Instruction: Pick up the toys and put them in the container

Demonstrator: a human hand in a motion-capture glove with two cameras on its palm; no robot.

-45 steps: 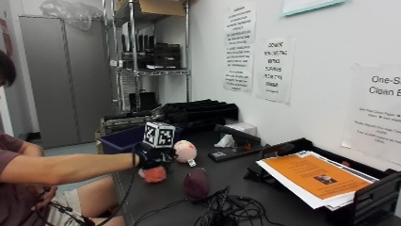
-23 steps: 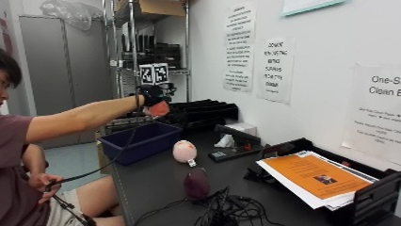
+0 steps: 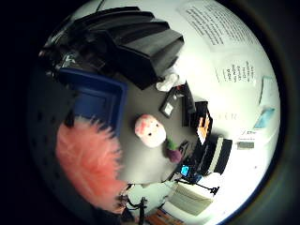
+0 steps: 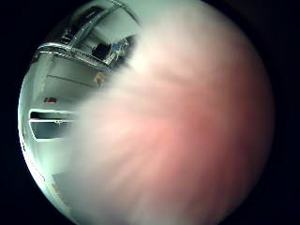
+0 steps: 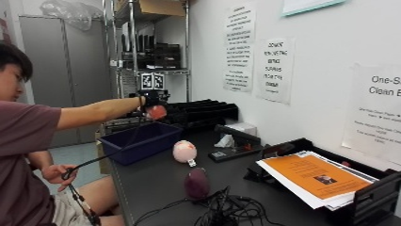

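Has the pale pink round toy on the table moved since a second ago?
No. The pale pink round toy sits on the dark table beside the blue container, just as before. Only the right hand has risen, holding the fluffy pink toy.

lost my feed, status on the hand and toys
Right hand holds pink furry toy above blue bin. Pink round toy, purple toy on table. Path clear.

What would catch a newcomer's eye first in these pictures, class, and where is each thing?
The gloved right hand is held out above the blue bin at the table's near end, its grip closed on a fluffy pink toy. On the dark table beside the bin lies a pale pink toy, and nearer the cables a purple toy. An orange-covered stack of papers sits in a black tray by the wall.
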